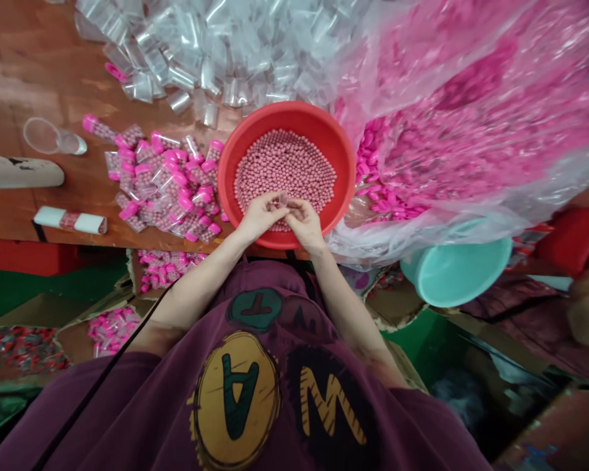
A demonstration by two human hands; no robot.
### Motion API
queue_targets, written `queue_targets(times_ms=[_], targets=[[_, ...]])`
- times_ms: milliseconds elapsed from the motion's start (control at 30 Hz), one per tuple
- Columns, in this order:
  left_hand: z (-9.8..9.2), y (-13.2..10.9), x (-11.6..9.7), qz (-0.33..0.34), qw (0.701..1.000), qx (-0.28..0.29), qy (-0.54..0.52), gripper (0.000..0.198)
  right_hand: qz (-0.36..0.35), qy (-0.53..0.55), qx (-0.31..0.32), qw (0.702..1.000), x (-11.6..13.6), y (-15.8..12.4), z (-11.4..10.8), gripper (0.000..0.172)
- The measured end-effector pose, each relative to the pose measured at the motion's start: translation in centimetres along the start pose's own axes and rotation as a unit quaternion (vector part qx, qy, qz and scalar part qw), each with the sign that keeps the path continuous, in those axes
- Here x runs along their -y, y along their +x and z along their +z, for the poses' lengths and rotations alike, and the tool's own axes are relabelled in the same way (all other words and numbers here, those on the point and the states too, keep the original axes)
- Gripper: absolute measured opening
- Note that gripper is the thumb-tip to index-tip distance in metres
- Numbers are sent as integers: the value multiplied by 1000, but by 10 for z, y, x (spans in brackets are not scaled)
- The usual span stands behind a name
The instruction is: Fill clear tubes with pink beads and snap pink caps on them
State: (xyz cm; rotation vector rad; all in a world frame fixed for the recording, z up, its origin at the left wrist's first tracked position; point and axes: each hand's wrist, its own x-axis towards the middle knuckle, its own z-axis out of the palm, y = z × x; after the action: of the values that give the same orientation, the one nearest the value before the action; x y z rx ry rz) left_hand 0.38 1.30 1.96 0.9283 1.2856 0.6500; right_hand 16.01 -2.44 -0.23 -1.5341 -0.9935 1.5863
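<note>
Hovering over the bowl [294, 114], likely to catch stray beads [285, 163], left hand [261, 214] and right hand [305, 221] together pinched a vial [283, 198].

Both bare forearms reach forward and converge. The left grip [261, 212] and the right grip [304, 221] meet at the fingertips, fingers curled inward and pinched together, wrists slightly bent.

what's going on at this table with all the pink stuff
A person holds a small clear vial between the left hand and right hand, over a red bowl of pink beads. Filled, pink-capped vials lie piled to the left; empty clear vials sit beyond the bowl, and a bag of pink caps to the right.
</note>
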Motion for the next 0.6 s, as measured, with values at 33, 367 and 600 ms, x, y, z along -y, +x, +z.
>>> queue_targets(times_ms=[33,367,600], targets=[[0,2,-3,18,999,-1,44,22,3,7,-2,1000,1,-3,0,51],[-10,43,-25,3,859,-72,506,34,20,-66,-200,977,1,-29,-123,42],[69,47,-9,9,849,72,524,39,66,-344,-329,877,-18,25,-206,35]])
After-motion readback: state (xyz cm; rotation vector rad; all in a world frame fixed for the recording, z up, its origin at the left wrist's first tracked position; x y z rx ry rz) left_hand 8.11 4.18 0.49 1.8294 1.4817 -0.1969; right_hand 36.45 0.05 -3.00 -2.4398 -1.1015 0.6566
